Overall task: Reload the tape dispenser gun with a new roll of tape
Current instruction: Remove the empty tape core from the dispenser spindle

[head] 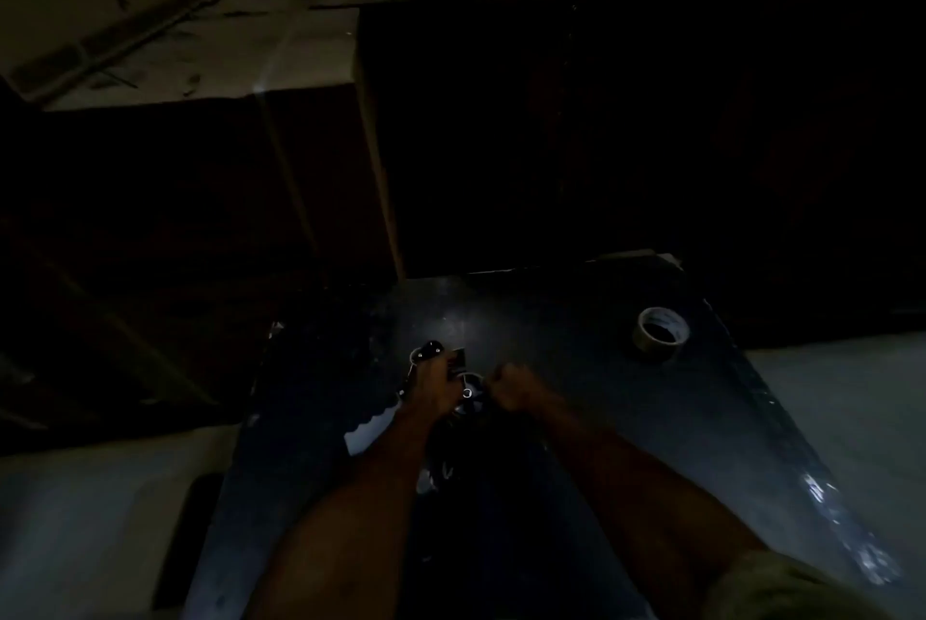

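The scene is very dark. On a black tabletop [551, 344] lies the tape dispenser gun [453, 381], dark with shiny metal parts. My left hand [438, 386] is closed over its body. Right beside it, my right hand [516, 391] is curled into a fist at the gun's round hub; what it pinches is too dim to make out. A roll of tape [660, 331] with a pale core stands apart at the far right of the table, untouched.
Large cardboard boxes [501, 133] rise behind the table, with more boxes [150, 43] at the left. A pale scrap [368, 434] lies by my left wrist. Glossy film [827, 504] runs along the table's right edge. The floor [90, 519] is pale grey.
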Demonstrator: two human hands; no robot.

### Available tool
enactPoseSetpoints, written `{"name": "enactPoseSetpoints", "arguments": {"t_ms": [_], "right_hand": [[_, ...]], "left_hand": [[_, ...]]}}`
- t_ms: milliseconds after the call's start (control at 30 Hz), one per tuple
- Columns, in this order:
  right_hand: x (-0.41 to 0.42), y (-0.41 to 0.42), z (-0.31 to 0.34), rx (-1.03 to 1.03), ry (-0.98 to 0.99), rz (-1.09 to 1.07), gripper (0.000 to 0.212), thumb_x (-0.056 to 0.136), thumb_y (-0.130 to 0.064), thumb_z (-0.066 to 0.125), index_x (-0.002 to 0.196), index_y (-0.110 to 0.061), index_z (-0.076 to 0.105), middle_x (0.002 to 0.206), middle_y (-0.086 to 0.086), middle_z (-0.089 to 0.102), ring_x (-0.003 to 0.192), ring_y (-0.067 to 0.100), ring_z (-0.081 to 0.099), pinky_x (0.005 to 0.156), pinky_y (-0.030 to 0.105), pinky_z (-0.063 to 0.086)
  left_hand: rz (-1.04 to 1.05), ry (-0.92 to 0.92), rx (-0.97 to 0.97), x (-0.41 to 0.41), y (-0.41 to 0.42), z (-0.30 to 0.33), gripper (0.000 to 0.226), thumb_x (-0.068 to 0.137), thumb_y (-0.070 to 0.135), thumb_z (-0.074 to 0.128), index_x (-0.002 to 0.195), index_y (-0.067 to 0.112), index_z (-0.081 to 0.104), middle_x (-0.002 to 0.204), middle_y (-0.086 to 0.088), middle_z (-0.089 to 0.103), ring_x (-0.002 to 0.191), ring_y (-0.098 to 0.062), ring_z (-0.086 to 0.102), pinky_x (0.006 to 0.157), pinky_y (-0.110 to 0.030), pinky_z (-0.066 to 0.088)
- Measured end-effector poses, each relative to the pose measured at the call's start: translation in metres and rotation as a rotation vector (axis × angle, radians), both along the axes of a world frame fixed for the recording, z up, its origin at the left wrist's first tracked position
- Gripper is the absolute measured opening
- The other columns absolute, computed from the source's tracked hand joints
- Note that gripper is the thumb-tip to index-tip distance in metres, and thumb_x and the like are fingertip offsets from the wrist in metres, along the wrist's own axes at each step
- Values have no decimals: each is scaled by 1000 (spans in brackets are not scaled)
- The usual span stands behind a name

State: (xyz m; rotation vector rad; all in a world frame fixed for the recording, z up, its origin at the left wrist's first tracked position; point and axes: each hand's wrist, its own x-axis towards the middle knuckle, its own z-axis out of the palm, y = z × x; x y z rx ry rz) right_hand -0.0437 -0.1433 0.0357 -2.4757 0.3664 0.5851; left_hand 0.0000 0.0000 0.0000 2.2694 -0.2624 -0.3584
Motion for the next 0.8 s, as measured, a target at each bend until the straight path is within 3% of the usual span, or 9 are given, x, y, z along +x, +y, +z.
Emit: {"name": "enactPoseSetpoints", "arguments": {"t_ms": [67, 167, 200, 267, 333, 500, 600, 700, 800], "right_hand": [[1, 1, -2, 99, 45, -87, 40, 96, -36, 51, 114, -3, 65, 119, 17, 65, 105, 30, 64, 77, 34, 51], [-5, -1, -12, 367, 108, -258, 26, 96, -34, 53, 107, -13, 64, 100, 6, 63, 78, 17, 63, 55, 25, 49], [-4, -5, -21, 435, 115, -315, 18, 93, -37, 58, 97, -20, 64, 94, 0, 62, 71, 12, 62, 56, 24, 50], [5, -22, -68, 500, 118, -394, 23, 76, -49, 74, 83, -28, 67, 85, -8, 69, 64, 7, 67, 62, 32, 59], [15, -35, -117, 600, 102, -431, 20, 68, -46, 81, 79, -36, 68, 77, -11, 74, 63, 5, 72, 61, 33, 60], [2, -8, -29, 583, 236, -407, 15, 88, -23, 67, 76, -22, 57, 76, -1, 64, 70, 11, 62, 60, 27, 50], [6, -15, -16, 541, 240, -383, 18, 89, -21, 65, 74, -20, 55, 82, 1, 61, 79, 15, 60, 60, 25, 46], [6, -26, -11, 518, 274, -313, 24, 88, -12, 66, 67, -17, 54, 57, -5, 61, 52, 5, 55, 49, 19, 40], [4, -34, -6, 511, 189, -331, 32, 86, 0, 66, 61, -13, 50, 30, -13, 51, 31, 0, 49, 34, 13, 37]], "left_hand": [[-3, 15, 10, 1, -2, -2, 45, 80, 8, 64, 124, 14, 58, 118, -7, 64, 109, -22, 62, 96, -40, 52], [23, 21, 124, -2, -3, -1, 47, 80, 17, 65, 126, 18, 56, 120, -6, 63, 111, -23, 59, 97, -39, 50], [20, 34, 153, -2, -4, 1, 45, 81, 16, 64, 125, 17, 58, 121, -6, 63, 112, -23, 59, 97, -37, 49], [-2, 77, 201, 0, -4, 3, 32, 83, 16, 62, 116, 14, 64, 116, -5, 66, 109, -22, 61, 88, -28, 48], [-12, 95, 245, 0, -5, 8, 21, 85, 17, 61, 102, 8, 69, 106, -11, 69, 103, -26, 64, 78, -26, 45], [35, 190, 274, 1, -10, 14, 27, 85, 17, 65, 103, -3, 69, 105, -20, 69, 104, -30, 63, 76, -25, 42], [103, 303, 197, 2, -13, 12, 20, 85, 8, 61, 92, -10, 67, 92, -24, 67, 91, -35, 67, 75, -34, 50], [193, 521, 39, -2, -15, 12, 9, 82, 1, 60, 73, 0, 61, 78, -19, 65, 62, -30, 64, 64, -40, 58], [273, 664, -148, -5, -21, 18, 5, 86, 0, 56, 82, 1, 58, 76, -16, 62, 63, -26, 63, 54, -38, 57]]}}
